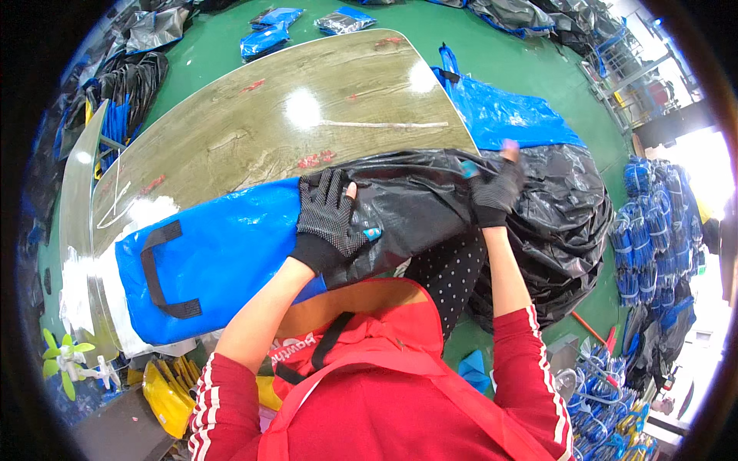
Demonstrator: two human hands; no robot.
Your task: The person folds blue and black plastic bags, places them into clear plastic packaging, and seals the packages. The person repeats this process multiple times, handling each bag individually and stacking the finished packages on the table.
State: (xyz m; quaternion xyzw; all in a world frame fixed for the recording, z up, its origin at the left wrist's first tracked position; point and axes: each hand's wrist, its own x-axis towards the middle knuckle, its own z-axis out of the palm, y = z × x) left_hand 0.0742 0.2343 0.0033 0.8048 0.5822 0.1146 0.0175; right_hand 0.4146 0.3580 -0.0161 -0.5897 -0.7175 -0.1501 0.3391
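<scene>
A long bag of blue and black plastic sheet lies along the near edge of the table (231,100). Its blue end (231,253) is at the left, with a black strap handle (155,276) on it. My left hand (327,215), in a dark dotted glove with bare fingertips, lies flat with fingers spread where the blue meets the black part (415,188). My right hand (493,188), gloved alike, is over the black sheet by the table's right edge. Motion smears its fingers, so its grip is unclear.
A heap of black sheet (557,223) and blue sheet (511,111) hangs at the table's right. Folded blue packs (265,38) lie on the green floor beyond. Bundled blue pieces (653,230) are stacked at the right. A small green-bladed fan (68,357) stands lower left.
</scene>
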